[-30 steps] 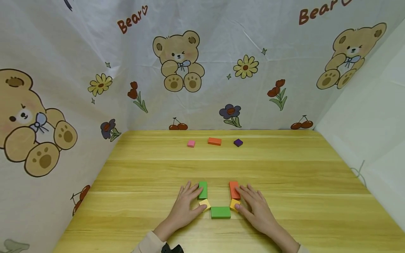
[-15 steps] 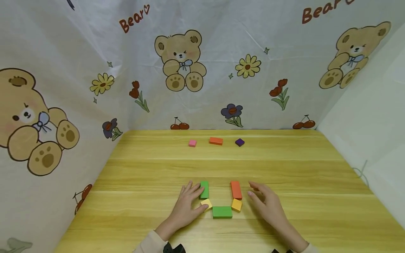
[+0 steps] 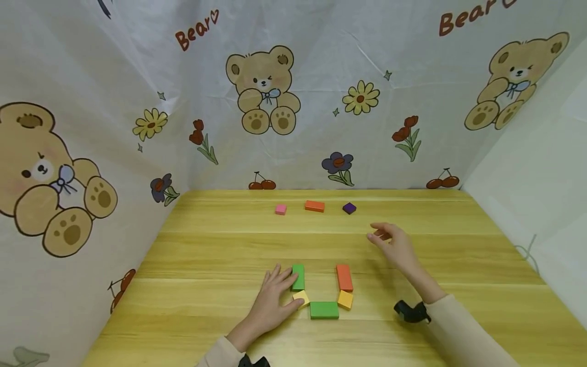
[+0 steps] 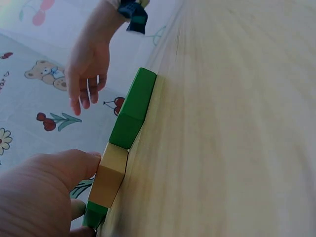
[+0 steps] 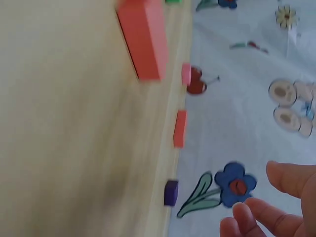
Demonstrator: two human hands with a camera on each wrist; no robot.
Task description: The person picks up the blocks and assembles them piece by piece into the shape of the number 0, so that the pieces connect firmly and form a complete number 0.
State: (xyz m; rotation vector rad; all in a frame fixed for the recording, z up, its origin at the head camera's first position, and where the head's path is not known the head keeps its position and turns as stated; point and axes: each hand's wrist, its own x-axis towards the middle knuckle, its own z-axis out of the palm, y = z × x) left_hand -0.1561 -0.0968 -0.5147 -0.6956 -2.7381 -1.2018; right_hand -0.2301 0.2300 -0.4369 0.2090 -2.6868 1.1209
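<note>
My left hand [image 3: 271,302] rests beside the left part of a U of blocks, its fingers fairly straight. Its fingertips touch the upright green block [image 3: 298,277], and the thumb lies on the pale yellow block [image 3: 301,298]. A second green block [image 3: 324,310] forms the bottom of the U. On the right side sit an orange-yellow block [image 3: 345,299] and a red-orange block [image 3: 344,278]. Above the table, right of the U, hovers my right hand [image 3: 393,245], holding nothing, thumb and fingers apart. The purple block [image 3: 349,208] is the nearest far block to it.
Along the table's back edge lie a pink block [image 3: 281,209] and an orange block [image 3: 315,206], in line with the purple one. A bear-print cloth [image 3: 302,148] hangs behind and at the left. A white wall [image 3: 541,168] bounds the right side.
My right hand has let go of the orange-yellow and red-orange blocks, drawn off to the right, then moved forward toward the far blocks. My left hand stays on its blocks.
</note>
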